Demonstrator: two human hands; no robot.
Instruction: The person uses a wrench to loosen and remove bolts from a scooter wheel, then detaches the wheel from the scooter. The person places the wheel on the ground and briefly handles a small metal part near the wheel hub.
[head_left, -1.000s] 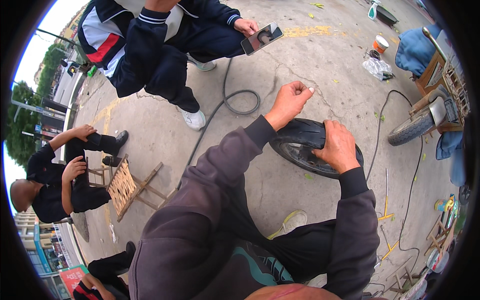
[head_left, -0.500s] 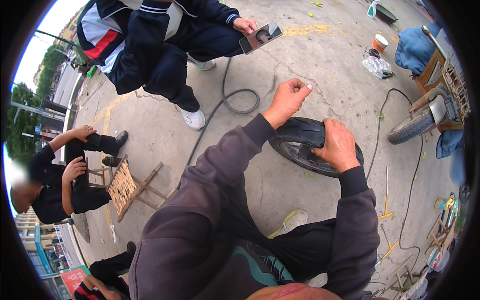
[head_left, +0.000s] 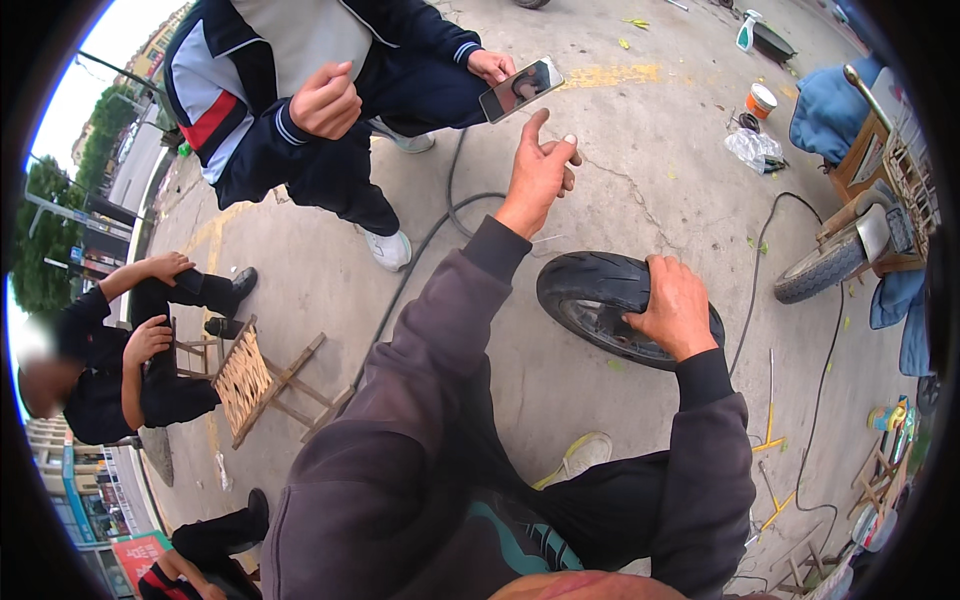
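A black motorcycle tyre with a dark rim inside it (head_left: 592, 280) stands tilted on the concrete in front of me. My right hand (head_left: 678, 308) grips its upper right part, fingers over the tread and thumb at the inner edge. To the left, my left hand (head_left: 540, 172) is raised off the tyre with the index finger stretched out and the other fingers partly bent; I see nothing in it. Its fingertip points at a phone (head_left: 522, 90) in the hand of a person crouching opposite. That person's other hand (head_left: 326, 102) is lifted, loosely curled.
A dark hose (head_left: 403, 268) runs across the ground at left, near a folding stool (head_left: 245, 378) and a seated person. At right are a parked vehicle's wheel (head_left: 822, 268), a thin cable, yellow-handled tools (head_left: 770, 440), a plastic bag (head_left: 755, 150) and a small tub (head_left: 761, 100).
My left hand has moved up and left, away from the tyre, and its index finger has straightened. The crouching person's free hand has come into view. My right hand keeps its grip.
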